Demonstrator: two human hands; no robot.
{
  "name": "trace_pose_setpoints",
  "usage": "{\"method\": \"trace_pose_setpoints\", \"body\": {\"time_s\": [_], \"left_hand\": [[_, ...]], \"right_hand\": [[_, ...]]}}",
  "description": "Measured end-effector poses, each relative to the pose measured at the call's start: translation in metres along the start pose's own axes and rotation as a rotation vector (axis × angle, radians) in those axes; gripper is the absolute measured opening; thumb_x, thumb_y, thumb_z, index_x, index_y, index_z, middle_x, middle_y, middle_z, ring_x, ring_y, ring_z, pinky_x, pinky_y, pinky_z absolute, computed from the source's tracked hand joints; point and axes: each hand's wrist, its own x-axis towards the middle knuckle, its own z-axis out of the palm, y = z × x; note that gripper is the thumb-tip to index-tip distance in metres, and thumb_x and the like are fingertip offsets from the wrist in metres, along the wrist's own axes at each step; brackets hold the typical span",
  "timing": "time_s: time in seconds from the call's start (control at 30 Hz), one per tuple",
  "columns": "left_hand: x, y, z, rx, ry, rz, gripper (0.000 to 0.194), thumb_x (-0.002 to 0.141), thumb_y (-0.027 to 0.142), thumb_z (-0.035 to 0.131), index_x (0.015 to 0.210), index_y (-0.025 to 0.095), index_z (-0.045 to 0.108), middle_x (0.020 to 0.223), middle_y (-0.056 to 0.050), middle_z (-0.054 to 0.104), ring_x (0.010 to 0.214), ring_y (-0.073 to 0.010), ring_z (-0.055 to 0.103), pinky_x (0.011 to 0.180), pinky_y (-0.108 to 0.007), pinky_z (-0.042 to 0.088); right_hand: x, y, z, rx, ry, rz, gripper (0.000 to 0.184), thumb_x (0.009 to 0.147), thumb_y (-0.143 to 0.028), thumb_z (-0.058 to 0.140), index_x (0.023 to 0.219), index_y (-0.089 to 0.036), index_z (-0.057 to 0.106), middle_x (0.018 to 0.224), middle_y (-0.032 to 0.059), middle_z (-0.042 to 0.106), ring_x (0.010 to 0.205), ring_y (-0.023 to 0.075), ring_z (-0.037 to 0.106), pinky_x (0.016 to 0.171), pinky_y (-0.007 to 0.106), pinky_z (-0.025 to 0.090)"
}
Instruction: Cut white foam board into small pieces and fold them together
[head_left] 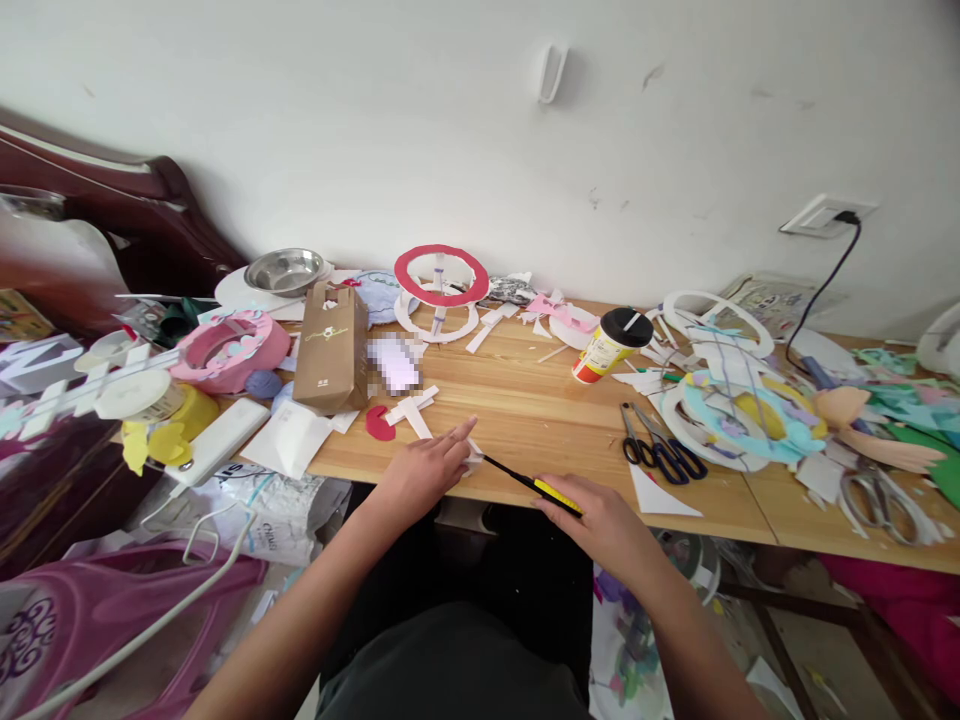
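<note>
My right hand grips a yellow and black utility knife near the front edge of the wooden table. The blade end points left, toward a small white foam piece. My left hand presses that piece down with its fingers, index finger stretched out. Just left of it lie a white foam cross and a red half disc.
Two pairs of scissors lie to the right, next to a white triangle. A cup with a black lid, a brown paper bag, a red-ringed foam stand, a steel bowl and colourful paper crafts crowd the table.
</note>
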Motion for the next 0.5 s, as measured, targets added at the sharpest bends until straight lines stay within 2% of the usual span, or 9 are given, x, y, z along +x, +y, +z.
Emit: {"method": "trace_pose_setpoints", "body": {"time_s": [0.5], "left_hand": [[0.0004,0.0017,-0.0011,0.044,0.021,0.008,0.009,0.096,0.022,0.05,0.102,0.018,0.056,0.153,-0.01,0.038,0.098,-0.019,0.069,0.073,-0.031,0.056]], "right_hand": [[0.0031,-0.0033,-0.0008,-0.031,-0.032,0.015,0.031,0.097,-0.04,0.05,0.122,-0.027,0.063,0.115,0.0037,0.07,0.103,0.0228,0.068,0.092,0.035,0.052]]}}
